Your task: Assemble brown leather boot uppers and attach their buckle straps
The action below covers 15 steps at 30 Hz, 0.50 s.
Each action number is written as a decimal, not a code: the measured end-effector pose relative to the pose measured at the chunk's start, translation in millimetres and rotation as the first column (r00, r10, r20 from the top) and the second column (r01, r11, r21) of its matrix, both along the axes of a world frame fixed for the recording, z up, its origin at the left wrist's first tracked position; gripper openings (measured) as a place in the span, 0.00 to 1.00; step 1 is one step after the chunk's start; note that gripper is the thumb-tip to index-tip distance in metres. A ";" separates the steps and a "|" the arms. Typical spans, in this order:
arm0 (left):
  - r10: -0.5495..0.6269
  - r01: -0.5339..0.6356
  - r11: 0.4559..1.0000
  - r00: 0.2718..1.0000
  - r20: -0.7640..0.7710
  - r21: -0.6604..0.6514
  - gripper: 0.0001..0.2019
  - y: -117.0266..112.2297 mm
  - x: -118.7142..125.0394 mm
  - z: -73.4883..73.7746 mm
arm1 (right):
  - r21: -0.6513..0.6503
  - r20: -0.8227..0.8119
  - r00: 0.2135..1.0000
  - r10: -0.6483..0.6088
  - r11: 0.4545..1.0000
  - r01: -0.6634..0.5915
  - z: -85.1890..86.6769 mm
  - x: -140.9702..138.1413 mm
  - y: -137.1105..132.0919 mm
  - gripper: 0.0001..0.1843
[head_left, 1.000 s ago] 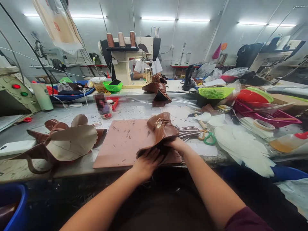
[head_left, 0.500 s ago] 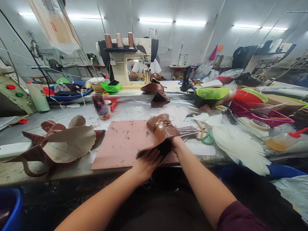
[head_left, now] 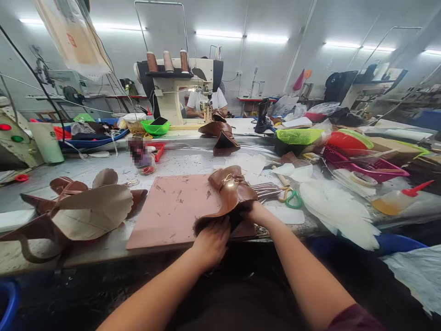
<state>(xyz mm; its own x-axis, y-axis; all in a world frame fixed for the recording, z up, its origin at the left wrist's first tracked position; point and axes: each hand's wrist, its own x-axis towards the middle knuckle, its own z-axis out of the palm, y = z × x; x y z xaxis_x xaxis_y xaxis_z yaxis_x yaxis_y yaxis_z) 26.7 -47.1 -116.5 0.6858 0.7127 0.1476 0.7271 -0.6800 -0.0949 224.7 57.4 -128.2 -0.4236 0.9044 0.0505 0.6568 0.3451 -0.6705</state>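
Observation:
A brown leather boot upper (head_left: 231, 195) with a shiny metal buckle lies over the right side of a pink cutting board (head_left: 172, 207). Its dark open end faces me. My left hand (head_left: 212, 240) holds the near edge of that opening, with its fingers bent over the rim. On the right side of the opening, my right hand (head_left: 258, 214) grips the leather, and its fingertips are hidden inside. Close to the right hand lie several thin metal-coloured rods (head_left: 265, 191) and green-handled scissors (head_left: 293, 199).
More brown boot uppers (head_left: 93, 214) lie at the left, and another upper (head_left: 222, 137) stands ahead. Behind it, a person (head_left: 206, 103) sits at a sewing machine (head_left: 172, 94). White cut sheets (head_left: 337, 211), a glue bottle (head_left: 396, 200) and a magenta basket (head_left: 368, 163) occupy the right side.
My right hand has gone a little deeper into the boot upper's opening. My left hand has shifted slightly downward at the rim. The camera view has turned a little to the right.

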 end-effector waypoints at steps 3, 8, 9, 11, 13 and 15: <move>0.088 -0.088 0.995 0.996 0.005 -0.051 0.35 6.5 12.9 5.7 | -0.046 0.099 0.994 0.041 0.998 -0.037 2.8 5.7 -1.7 0.09; 0.132 -0.135 0.980 0.991 -0.030 -0.144 0.30 13.5 24.4 15.0 | 0.006 0.234 0.970 0.066 0.998 -0.069 13.0 -2.4 -8.6 0.12; 0.129 -0.133 0.978 0.991 -0.040 -0.158 0.30 13.1 25.5 17.3 | 0.047 0.251 0.967 0.053 0.997 -0.067 14.5 -4.9 -14.2 0.12; 0.108 -0.116 0.977 0.993 -0.055 -0.180 0.30 12.5 28.4 23.2 | 0.140 0.280 0.960 0.024 0.988 -0.066 16.8 -9.0 -30.0 0.12; 0.084 -0.095 0.976 0.994 -0.063 -0.198 0.30 14.7 32.9 29.5 | 0.218 0.306 0.952 0.017 0.972 -0.088 18.9 -10.7 -47.9 0.10; 0.079 -0.092 0.972 0.995 -0.066 -0.217 0.24 21.7 39.3 34.1 | 0.262 0.333 0.942 0.034 0.957 -0.127 21.7 -10.0 -60.3 0.11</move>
